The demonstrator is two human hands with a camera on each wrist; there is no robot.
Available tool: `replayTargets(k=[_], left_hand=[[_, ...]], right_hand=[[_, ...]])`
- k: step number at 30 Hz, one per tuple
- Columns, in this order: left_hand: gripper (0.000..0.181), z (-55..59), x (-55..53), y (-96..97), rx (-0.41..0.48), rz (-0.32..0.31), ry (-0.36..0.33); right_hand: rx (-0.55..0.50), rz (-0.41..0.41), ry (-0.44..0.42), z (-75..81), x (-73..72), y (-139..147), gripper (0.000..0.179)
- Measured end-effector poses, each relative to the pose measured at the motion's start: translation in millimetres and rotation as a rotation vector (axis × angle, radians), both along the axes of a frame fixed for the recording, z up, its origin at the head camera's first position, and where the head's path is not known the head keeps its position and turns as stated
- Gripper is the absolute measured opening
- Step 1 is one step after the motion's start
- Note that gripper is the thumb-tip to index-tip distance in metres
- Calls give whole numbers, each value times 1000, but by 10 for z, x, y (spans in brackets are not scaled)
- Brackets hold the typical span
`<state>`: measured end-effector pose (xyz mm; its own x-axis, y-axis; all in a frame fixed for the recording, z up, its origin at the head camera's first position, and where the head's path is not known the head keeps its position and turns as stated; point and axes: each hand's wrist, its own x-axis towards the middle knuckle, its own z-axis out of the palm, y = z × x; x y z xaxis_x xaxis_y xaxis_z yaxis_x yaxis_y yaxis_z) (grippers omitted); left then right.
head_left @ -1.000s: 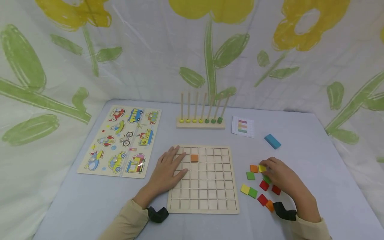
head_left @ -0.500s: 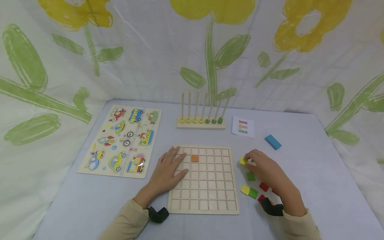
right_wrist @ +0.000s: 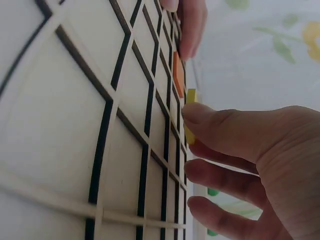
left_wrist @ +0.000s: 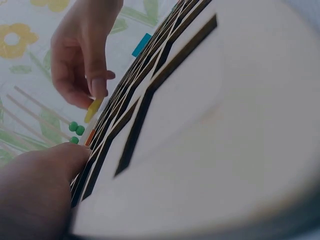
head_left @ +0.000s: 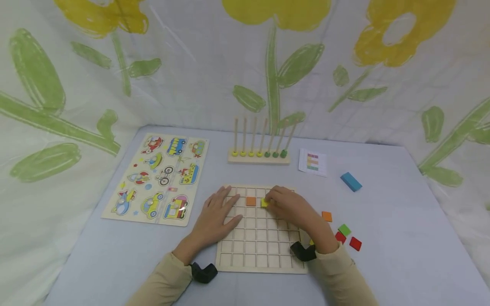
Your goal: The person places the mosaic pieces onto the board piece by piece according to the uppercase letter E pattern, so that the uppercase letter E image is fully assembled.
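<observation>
Pale wood is split into little squares on the board [head_left: 250, 247]. Close by on the right, the right sleeve [head_left: 338, 274] is held near a green tile [head_left: 344, 230], a red tile [head_left: 355, 243] and a loose orange tile [head_left: 327, 216]; these could be pushed out of place if the arm were swung back low. The far left part of the board is covered by the left hand [head_left: 218, 221], which is laid flat, fingers spread, with nothing held. If that hand were slid, the board could be moved too, and a square could be missed. Over the far part of the board, the yellow tile [head_left: 264, 203] is pinched by the thumb and a finger of the right hand [head_left: 291, 206], with the other fingers kept loose. Whether the board is touched by it cannot be told. If it were let go too soon, it might be dropped crooked on a thin rib. Just left, the set orange tile [head_left: 250, 201] might be bumped by a fingertip. Farther off, the bead rack [head_left: 259, 158] seems unlikely to be knocked.
</observation>
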<state>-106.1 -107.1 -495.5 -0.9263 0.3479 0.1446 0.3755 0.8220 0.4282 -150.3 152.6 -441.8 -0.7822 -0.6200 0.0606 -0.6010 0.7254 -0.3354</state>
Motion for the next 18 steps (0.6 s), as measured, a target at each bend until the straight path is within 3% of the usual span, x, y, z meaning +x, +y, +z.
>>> replayTargets(k=[11,18], left_hand=[[60,-20,-4,1,2,-3,20],[60,-30,-15,-4,9,-3,16]], right_hand=[[-37,11,-3,18,-36,-124,17],[1,9,7,-7,-40,-164,16]])
